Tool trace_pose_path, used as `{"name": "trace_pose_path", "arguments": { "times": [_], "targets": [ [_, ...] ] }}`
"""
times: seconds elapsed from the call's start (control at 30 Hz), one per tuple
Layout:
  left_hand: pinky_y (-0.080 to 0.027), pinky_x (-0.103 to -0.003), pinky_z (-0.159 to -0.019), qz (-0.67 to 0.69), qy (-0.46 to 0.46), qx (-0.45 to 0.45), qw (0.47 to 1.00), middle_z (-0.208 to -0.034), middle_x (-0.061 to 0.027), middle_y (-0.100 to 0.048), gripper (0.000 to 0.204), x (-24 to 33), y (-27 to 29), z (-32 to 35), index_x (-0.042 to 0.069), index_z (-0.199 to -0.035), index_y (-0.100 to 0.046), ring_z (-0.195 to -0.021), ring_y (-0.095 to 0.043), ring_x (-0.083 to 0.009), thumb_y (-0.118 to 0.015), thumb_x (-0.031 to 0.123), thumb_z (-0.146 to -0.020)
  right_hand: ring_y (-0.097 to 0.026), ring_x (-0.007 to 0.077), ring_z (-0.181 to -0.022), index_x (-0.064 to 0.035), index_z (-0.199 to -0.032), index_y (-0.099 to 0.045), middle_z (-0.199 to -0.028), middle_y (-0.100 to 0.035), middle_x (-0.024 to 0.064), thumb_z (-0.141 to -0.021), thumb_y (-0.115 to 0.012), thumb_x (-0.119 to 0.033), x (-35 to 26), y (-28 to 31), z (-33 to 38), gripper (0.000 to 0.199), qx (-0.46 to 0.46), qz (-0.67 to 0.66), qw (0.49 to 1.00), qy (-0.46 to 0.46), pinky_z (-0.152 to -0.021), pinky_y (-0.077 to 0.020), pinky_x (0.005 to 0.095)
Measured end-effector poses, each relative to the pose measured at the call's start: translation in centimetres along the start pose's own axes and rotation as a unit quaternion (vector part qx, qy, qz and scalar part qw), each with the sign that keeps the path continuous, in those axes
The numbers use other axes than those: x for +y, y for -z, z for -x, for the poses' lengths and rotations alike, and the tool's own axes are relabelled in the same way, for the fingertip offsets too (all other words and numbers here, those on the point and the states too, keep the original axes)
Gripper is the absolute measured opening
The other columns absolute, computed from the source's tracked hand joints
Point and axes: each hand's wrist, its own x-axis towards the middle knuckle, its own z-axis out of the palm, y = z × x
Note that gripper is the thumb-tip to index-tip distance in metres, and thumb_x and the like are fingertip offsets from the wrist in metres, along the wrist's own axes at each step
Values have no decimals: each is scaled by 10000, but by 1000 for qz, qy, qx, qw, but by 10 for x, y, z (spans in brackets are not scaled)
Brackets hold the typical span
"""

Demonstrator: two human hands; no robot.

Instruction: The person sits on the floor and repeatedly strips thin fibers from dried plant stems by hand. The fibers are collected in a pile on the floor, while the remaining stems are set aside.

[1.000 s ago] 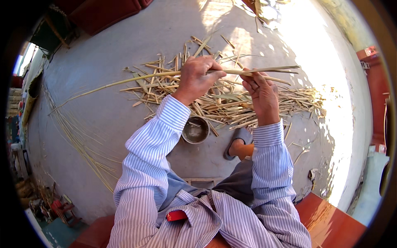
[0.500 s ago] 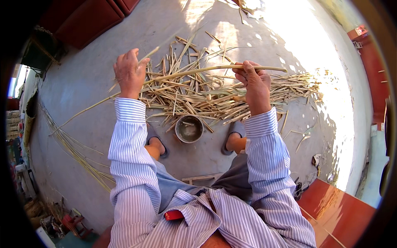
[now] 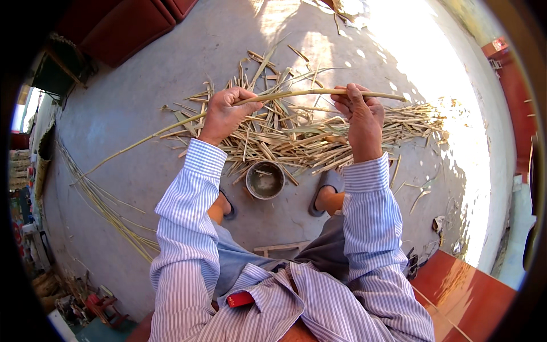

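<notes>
A long, thin, pale yellow-green plant stalk (image 3: 296,93) stretches across above the floor. My right hand (image 3: 363,117) pinches it near its thicker right end, which sticks out past the fingers. My left hand (image 3: 224,117) grips the same stalk farther left, thumb pointing along it. From there the thin end slopes down leftward toward several slender stalks (image 3: 108,214) lying on the floor. Beneath and beyond both hands spreads a pile of dry strips and husks (image 3: 285,137).
A round metal bowl (image 3: 265,180) with murky liquid and a small piece in it stands between my slippered feet. At the far left is a dark red sofa (image 3: 128,34). A red-brown panel (image 3: 461,290) lies at the lower right, and clutter (image 3: 85,302) lines the lower left.
My left hand has moved right and closed on the stalk. The pale strip that was beside it, partly blurred, no longer shows there. My right hand has shifted slightly right.
</notes>
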Motion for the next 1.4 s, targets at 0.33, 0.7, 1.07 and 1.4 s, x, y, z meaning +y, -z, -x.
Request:
{"name": "trace_pose_path", "arguments": {
  "times": [0.33,0.7,1.07,1.4],
  "targets": [
    [-488,-193,-683,118,28,119,985,-804,-39,-693,164,15,17,5,3,-889,-671,-730,-622,-77,-767,117,-823,-701,235,-855,70,-1110,-576,-967,-692,175,-945,-608,-153,-3,8,-4,279,-16,-19,999,-38,-727,-592,274],
    [-481,-311,-664,-355,-166,60,918,-768,-77,-675,273,28,28,6,10,-907,-692,-744,-621,-111,-736,273,-845,-688,265,-964,101,-1219,-449,-1038,-673,217,-960,-558,-94,-16,39,-17,342,-68,-56,994,-66,-814,-598,297],
    [-514,-213,-665,76,156,-54,983,-800,-62,-701,197,31,17,19,-10,-909,-668,-704,-641,-87,-756,145,-825,-674,324,-1008,41,-1127,-566,-1056,-676,209,-933,-567,-34,-21,49,-24,208,-205,-100,973,-20,-838,-592,348],
    [-446,-406,-707,-402,-250,125,872,-807,-88,-662,330,41,23,14,47,-913,-658,-796,-598,-265,-633,376,-904,-681,309,-988,36,-1138,-569,-1058,-677,209,-947,-583,-74,-22,46,-16,221,-162,-95,982,-11,-809,-601,330]
  ]
}}
